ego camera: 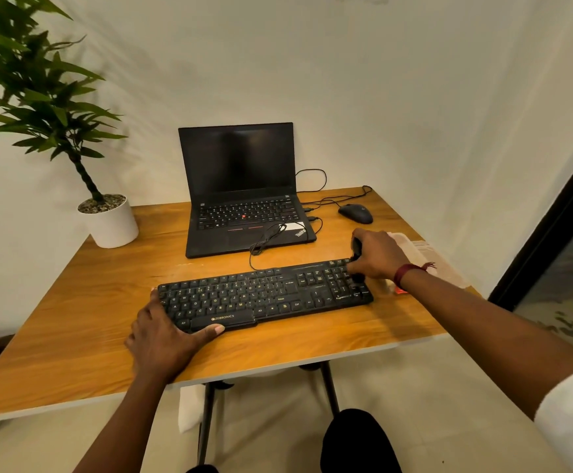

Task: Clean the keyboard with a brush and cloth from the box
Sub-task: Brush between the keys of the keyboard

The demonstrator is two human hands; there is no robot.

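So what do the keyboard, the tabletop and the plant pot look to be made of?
Keyboard: black plastic with a matte finish, going by the moulded keycaps and printed legends. Tabletop: wood or a wood-look laminate, with warm grain, a slight sheen and a pale edge band. Plant pot: smooth, white and faintly glossy, so probably ceramic, possibly plastic.

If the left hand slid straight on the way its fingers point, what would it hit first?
Probably nothing near: the left hand points past the left end of the keyboard onto bare table, between plant pot and laptop. Depth unclear.
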